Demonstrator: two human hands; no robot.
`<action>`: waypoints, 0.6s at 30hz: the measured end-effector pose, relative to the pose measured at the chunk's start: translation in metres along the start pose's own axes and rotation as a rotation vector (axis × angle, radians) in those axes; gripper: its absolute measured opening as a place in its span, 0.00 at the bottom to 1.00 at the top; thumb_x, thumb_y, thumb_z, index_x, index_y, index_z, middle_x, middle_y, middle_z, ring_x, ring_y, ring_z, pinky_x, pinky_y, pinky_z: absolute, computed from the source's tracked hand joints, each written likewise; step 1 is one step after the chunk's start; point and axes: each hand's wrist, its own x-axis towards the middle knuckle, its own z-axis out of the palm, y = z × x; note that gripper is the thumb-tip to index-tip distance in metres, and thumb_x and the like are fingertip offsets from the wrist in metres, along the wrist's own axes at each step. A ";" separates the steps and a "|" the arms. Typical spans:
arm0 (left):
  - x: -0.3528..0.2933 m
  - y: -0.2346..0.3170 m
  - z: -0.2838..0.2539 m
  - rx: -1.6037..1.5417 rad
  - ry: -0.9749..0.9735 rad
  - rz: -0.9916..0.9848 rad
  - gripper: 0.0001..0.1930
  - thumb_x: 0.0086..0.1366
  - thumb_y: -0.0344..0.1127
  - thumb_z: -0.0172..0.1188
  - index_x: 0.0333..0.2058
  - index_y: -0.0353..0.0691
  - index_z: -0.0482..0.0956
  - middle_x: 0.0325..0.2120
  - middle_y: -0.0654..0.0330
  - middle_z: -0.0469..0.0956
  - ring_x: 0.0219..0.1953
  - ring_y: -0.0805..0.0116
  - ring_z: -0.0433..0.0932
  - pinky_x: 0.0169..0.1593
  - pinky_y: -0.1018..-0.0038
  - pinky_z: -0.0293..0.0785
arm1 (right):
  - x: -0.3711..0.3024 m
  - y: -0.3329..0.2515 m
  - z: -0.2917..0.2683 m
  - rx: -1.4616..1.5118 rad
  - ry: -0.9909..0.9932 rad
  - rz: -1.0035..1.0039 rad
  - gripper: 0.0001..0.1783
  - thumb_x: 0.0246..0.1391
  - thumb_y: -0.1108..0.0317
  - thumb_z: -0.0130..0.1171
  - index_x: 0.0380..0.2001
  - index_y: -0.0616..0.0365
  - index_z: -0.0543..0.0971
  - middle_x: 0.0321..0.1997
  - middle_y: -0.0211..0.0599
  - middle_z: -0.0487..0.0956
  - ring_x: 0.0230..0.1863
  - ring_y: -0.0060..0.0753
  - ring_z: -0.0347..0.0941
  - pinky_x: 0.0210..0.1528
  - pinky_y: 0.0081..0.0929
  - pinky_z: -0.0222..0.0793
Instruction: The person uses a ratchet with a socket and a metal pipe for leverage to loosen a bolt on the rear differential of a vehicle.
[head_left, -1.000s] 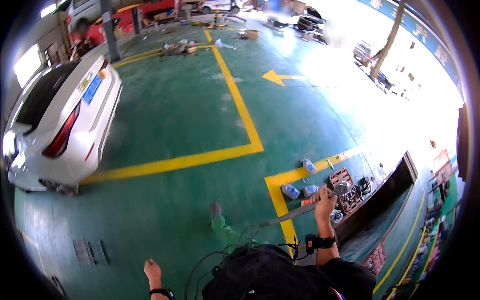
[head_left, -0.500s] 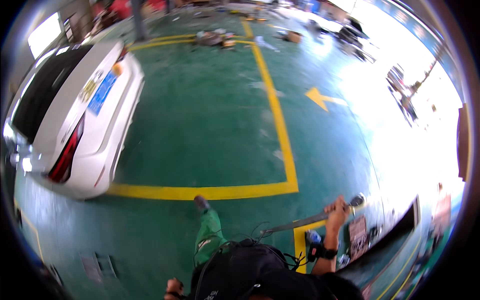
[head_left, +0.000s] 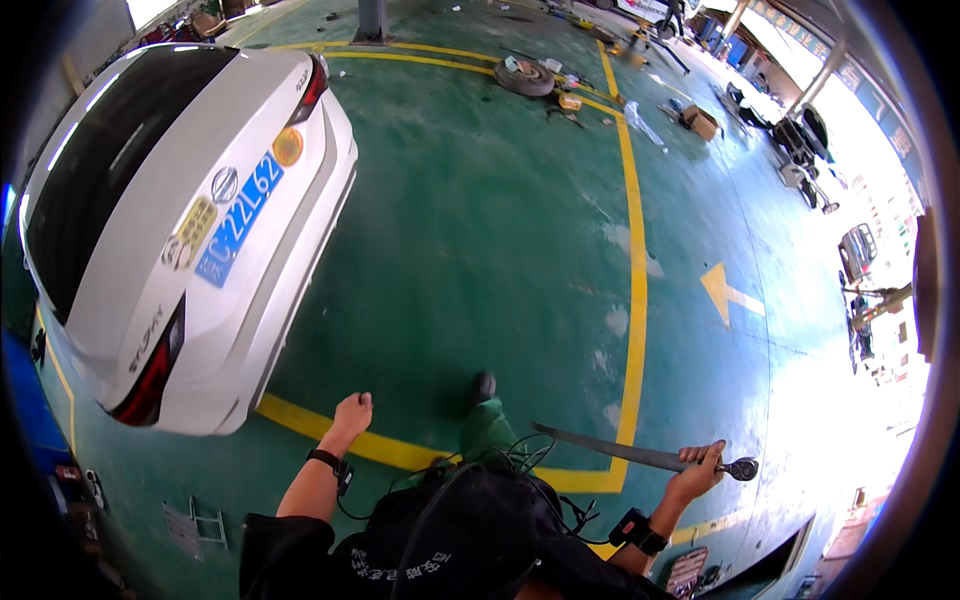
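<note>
My right hand (head_left: 704, 472) is wrapped around a long grey ratchet wrench (head_left: 612, 446), close to its round metal head. The bar points left across the front of my body, held above the floor. My left hand (head_left: 352, 415) is a closed fist out in front of me on the left; what it holds, if anything, is hidden. Nearest to that fist is the rear of a white car (head_left: 215, 310). Both wrists carry dark straps with small devices. My foot in a dark shoe (head_left: 483, 387) steps forward onto the green floor.
Yellow lines (head_left: 636, 300) mark a bay on the green floor. Ahead lie a tyre (head_left: 524, 78) with scraps on it, a cardboard box (head_left: 700, 122) and a grey post (head_left: 371, 20). A small metal frame (head_left: 207, 528) lies lower left, an open tool case (head_left: 687, 570) lower right.
I have moved forward and my view has turned left, so the car looks larger. My left fist has swung up and forward from the lower edge. The ratchet wrench stays in my right hand.
</note>
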 end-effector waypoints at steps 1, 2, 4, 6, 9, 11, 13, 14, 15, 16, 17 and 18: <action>0.031 0.040 -0.019 -0.006 0.044 0.101 0.22 0.71 0.47 0.42 0.31 0.35 0.78 0.31 0.45 0.80 0.39 0.39 0.76 0.44 0.52 0.72 | 0.013 0.016 0.029 0.015 -0.007 0.003 0.24 0.64 0.58 0.55 0.17 0.53 0.61 0.15 0.26 0.58 0.15 0.23 0.55 0.20 0.26 0.55; 0.064 0.077 -0.037 -0.077 0.100 0.132 0.21 0.71 0.46 0.43 0.31 0.35 0.78 0.29 0.47 0.80 0.36 0.43 0.77 0.41 0.55 0.73 | 0.026 0.031 0.066 0.033 -0.005 0.014 0.24 0.64 0.58 0.55 0.17 0.53 0.61 0.14 0.26 0.57 0.15 0.23 0.55 0.20 0.26 0.55; 0.122 0.142 -0.066 -0.215 0.213 0.185 0.18 0.72 0.43 0.45 0.32 0.35 0.77 0.25 0.51 0.80 0.29 0.51 0.79 0.35 0.60 0.73 | 0.052 0.065 0.139 0.010 -0.018 -0.002 0.24 0.63 0.57 0.56 0.17 0.54 0.61 0.15 0.26 0.58 0.15 0.24 0.55 0.19 0.26 0.56; 0.177 0.203 -0.097 -0.486 0.246 0.125 0.16 0.73 0.41 0.46 0.33 0.35 0.77 0.21 0.57 0.76 0.23 0.64 0.76 0.29 0.68 0.70 | 0.085 0.094 0.224 -0.010 -0.044 0.015 0.24 0.63 0.57 0.57 0.17 0.54 0.62 0.15 0.26 0.58 0.15 0.24 0.56 0.19 0.27 0.57; 0.247 0.266 -0.146 -0.797 0.227 0.081 0.16 0.74 0.41 0.46 0.36 0.36 0.76 0.15 0.68 0.69 0.19 0.82 0.66 0.24 0.80 0.62 | 0.120 0.131 0.357 -0.040 -0.113 0.099 0.24 0.63 0.57 0.56 0.17 0.54 0.62 0.15 0.26 0.58 0.15 0.23 0.56 0.19 0.26 0.57; 0.288 0.308 -0.185 -0.830 0.176 0.102 0.16 0.74 0.41 0.46 0.37 0.35 0.76 0.15 0.67 0.68 0.19 0.82 0.65 0.24 0.80 0.62 | 0.140 0.146 0.441 -0.066 -0.187 0.112 0.24 0.63 0.57 0.56 0.18 0.54 0.63 0.15 0.26 0.58 0.14 0.23 0.56 0.19 0.26 0.57; 0.332 0.346 -0.216 -0.908 0.193 0.183 0.15 0.75 0.41 0.44 0.40 0.36 0.76 0.16 0.69 0.65 0.18 0.83 0.61 0.22 0.81 0.58 | 0.157 0.156 0.517 -0.049 -0.242 0.117 0.24 0.63 0.57 0.56 0.18 0.54 0.62 0.15 0.26 0.58 0.14 0.23 0.55 0.19 0.26 0.56; 0.362 0.363 -0.231 -0.960 0.199 0.224 0.16 0.75 0.42 0.43 0.40 0.36 0.75 0.15 0.70 0.64 0.17 0.83 0.60 0.21 0.82 0.57 | 0.163 0.163 0.558 -0.047 -0.262 0.112 0.24 0.63 0.57 0.56 0.17 0.54 0.62 0.15 0.26 0.58 0.14 0.23 0.55 0.19 0.26 0.56; 0.393 0.379 -0.246 -1.009 0.204 0.268 0.16 0.76 0.42 0.43 0.41 0.37 0.75 0.15 0.70 0.62 0.17 0.83 0.59 0.20 0.83 0.55 | 0.170 0.170 0.598 -0.044 -0.278 0.107 0.24 0.63 0.57 0.56 0.17 0.54 0.62 0.14 0.26 0.58 0.14 0.23 0.55 0.19 0.26 0.56; 0.434 0.391 -0.263 -1.097 0.180 0.243 0.15 0.75 0.41 0.43 0.41 0.36 0.75 0.15 0.72 0.61 0.17 0.84 0.58 0.21 0.83 0.55 | 0.176 0.175 0.649 -0.085 -0.304 0.096 0.24 0.63 0.56 0.55 0.17 0.54 0.62 0.14 0.26 0.58 0.14 0.23 0.55 0.19 0.26 0.56; 0.467 0.407 -0.279 -1.163 0.177 0.265 0.14 0.75 0.39 0.44 0.41 0.36 0.75 0.16 0.73 0.60 0.18 0.84 0.57 0.22 0.83 0.55 | 0.181 0.188 0.686 -0.073 -0.319 0.088 0.24 0.63 0.56 0.55 0.17 0.53 0.61 0.14 0.26 0.58 0.14 0.23 0.55 0.19 0.26 0.57; 0.503 0.419 -0.293 -1.228 0.169 0.287 0.14 0.75 0.38 0.45 0.41 0.35 0.76 0.17 0.74 0.59 0.19 0.85 0.56 0.22 0.83 0.55 | 0.184 0.202 0.723 -0.063 -0.331 0.078 0.25 0.64 0.56 0.55 0.16 0.53 0.61 0.14 0.26 0.58 0.14 0.23 0.55 0.19 0.26 0.57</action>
